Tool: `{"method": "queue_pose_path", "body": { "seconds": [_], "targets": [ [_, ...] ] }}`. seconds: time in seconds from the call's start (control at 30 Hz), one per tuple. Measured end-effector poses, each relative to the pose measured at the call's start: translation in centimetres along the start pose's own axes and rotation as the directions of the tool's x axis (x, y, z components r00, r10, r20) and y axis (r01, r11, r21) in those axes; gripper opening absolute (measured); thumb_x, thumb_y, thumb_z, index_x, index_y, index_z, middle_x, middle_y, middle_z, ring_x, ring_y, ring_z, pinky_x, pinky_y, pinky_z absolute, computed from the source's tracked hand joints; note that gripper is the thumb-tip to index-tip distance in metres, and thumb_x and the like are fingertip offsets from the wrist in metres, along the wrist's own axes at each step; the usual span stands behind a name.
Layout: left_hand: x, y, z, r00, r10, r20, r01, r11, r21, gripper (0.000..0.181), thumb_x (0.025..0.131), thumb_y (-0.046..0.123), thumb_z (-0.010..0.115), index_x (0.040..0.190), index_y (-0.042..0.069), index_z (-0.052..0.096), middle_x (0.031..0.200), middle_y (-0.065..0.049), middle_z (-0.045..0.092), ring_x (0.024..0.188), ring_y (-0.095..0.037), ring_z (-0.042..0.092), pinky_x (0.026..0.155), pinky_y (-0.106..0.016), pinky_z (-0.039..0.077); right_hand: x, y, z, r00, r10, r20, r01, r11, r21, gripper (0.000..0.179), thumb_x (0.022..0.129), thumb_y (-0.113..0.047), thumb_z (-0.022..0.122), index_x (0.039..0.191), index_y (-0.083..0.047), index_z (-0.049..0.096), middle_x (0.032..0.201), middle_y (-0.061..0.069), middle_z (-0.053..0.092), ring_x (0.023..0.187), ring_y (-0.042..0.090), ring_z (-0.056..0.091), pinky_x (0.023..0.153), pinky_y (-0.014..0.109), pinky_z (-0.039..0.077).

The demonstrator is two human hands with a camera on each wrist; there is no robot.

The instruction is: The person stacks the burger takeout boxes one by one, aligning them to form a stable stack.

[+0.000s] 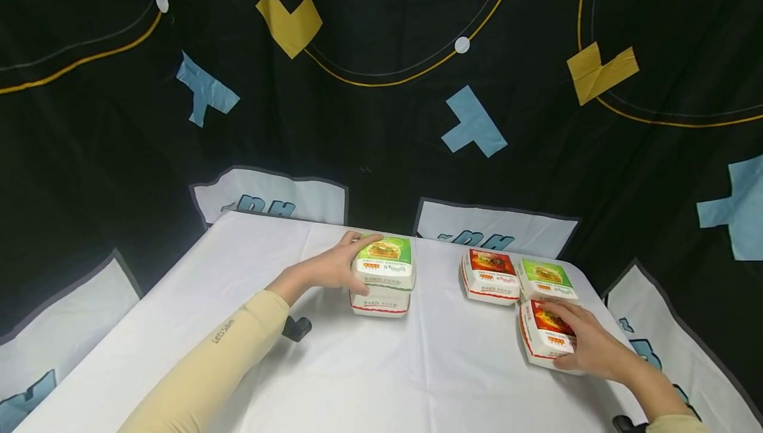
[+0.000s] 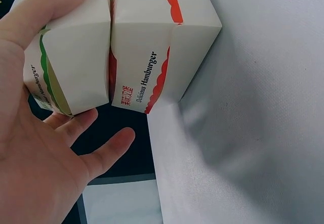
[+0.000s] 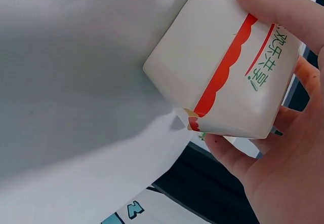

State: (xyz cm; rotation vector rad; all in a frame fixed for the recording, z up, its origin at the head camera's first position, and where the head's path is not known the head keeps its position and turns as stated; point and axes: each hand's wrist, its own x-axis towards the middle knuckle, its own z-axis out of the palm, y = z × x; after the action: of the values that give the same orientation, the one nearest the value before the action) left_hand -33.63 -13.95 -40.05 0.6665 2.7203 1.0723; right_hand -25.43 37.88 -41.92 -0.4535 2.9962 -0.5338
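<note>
Near the table's far edge, my left hand (image 1: 336,265) holds a green-topped hamburger box (image 1: 386,266) between thumb and fingers. That box sits on a second hamburger box (image 1: 380,303) with a red wavy stripe. In the left wrist view, the thumb lies along the upper box (image 2: 78,67) and the lower box (image 2: 142,67) is pressed close against it. At the right, my right hand (image 1: 596,343) grips a red-topped hamburger box (image 1: 538,335) by its sides. The right wrist view shows this box (image 3: 212,57) with its base close to the white cloth, thumb on one side, fingers on the other.
Behind the right hand stand another red-topped box (image 1: 490,279) and a green-topped box (image 1: 546,279), side by side. A white cloth covers the table (image 1: 357,373). A dark curtain (image 1: 369,135) with taped shapes hangs behind it. Below the left forearm shows a small black piece (image 1: 296,328).
</note>
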Motion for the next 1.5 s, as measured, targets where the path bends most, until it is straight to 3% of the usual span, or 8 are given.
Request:
{"method": "queue_pose_path", "body": {
  "seconds": [0.27, 0.6, 1.0, 1.5],
  "targets": [
    [-0.2, 0.2, 0.1, 1.0, 0.009, 0.004, -0.009, 1.0, 0.0, 0.111, 0.067, 0.034, 0.092, 0.156, 0.046, 0.026, 0.149, -0.001, 0.03, 0.128, -0.024, 0.041, 0.097, -0.043, 0.047, 0.0, -0.9, 0.0, 1.0, -0.006, 0.006, 0.006, 1.0, -0.007, 0.101, 0.065, -0.033, 0.093, 0.151, -0.027, 0.041, 0.156, 0.018, 0.03, 0.131, 0.044, 0.032, 0.091, 0.073, 0.046],
    [-0.2, 0.1, 0.0, 1.0, 0.011, 0.0, -0.011, 1.0, 0.004, 0.112, 0.067, 0.035, 0.092, 0.156, 0.046, 0.025, 0.15, -0.002, 0.031, 0.128, -0.024, 0.042, 0.099, -0.045, 0.046, 0.6, -3.9, -0.7, 1.0, -0.023, 0.012, 0.023, 1.0, 0.011, 0.101, 0.065, -0.035, 0.092, 0.151, -0.031, 0.04, 0.156, 0.021, 0.029, 0.13, 0.045, 0.031, 0.083, 0.067, 0.053],
    [-0.2, 0.0, 0.1, 1.0, 0.002, -0.001, -0.002, 1.0, -0.003, 0.111, 0.067, 0.035, 0.092, 0.155, 0.049, 0.025, 0.149, -0.002, 0.032, 0.126, -0.023, 0.043, 0.098, -0.042, 0.046, 1.5, -5.4, -0.7, 0.995, -0.091, -0.037, 0.09, 0.995, -0.037, 0.095, 0.07, -0.042, 0.09, 0.151, -0.032, 0.04, 0.155, 0.016, 0.035, 0.131, 0.041, 0.035, 0.092, 0.071, 0.047],
    [-0.2, 0.2, 0.1, 1.0, 0.0, -0.002, 0.0, 1.0, 0.002, 0.112, 0.068, 0.032, 0.092, 0.156, 0.047, 0.025, 0.146, -0.003, 0.034, 0.124, -0.022, 0.044, 0.095, -0.04, 0.048, 2.9, -6.7, -0.2, 0.991, -0.117, -0.07, 0.113, 0.992, -0.058, 0.098, 0.073, -0.046, 0.087, 0.155, -0.032, 0.036, 0.157, 0.017, 0.033, 0.133, 0.04, 0.036, 0.089, 0.067, 0.05]
  ]
}}
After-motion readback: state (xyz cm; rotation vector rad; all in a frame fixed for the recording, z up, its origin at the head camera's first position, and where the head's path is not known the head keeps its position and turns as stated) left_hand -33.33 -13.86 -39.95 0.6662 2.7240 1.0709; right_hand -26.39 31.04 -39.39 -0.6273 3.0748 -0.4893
